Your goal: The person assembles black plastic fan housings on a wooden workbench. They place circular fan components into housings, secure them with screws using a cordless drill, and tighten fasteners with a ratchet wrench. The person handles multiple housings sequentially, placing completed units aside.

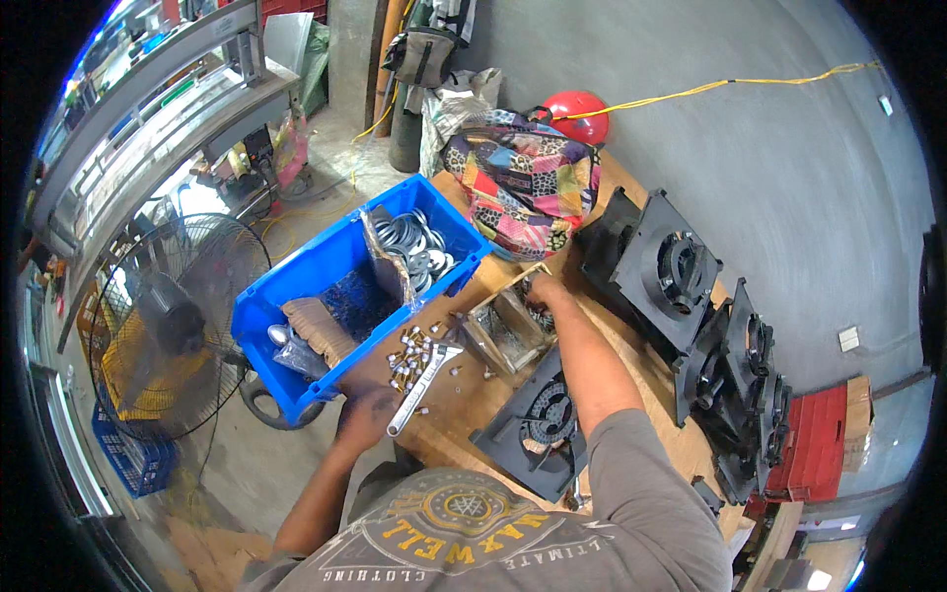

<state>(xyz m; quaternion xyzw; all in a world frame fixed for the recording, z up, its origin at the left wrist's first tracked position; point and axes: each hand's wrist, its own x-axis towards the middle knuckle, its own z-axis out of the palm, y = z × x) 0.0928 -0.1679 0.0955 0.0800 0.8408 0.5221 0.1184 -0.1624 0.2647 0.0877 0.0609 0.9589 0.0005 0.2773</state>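
My left hand point(367, 416) rests at the near edge of the wooden table, beside an adjustable wrench point(424, 388); its fingers are too dark to make out. Several small brass-and-white fittings point(406, 363) lie loose around the wrench's head. My right hand point(540, 289) reaches into the far end of a divided wooden box point(513, 333), with its fingertips hidden inside. Below that forearm, near my body, lies a black square plate with a round burner-like part point(546, 418) in it.
A blue bin point(340, 259) with metal rings point(419, 242) stands at the left. A patchwork bag point(533, 183) sits at the back, before a red ball-like object point(580, 116). Black burner plates point(681, 271) line the table's right side. A black fan point(178, 316) stands far left.
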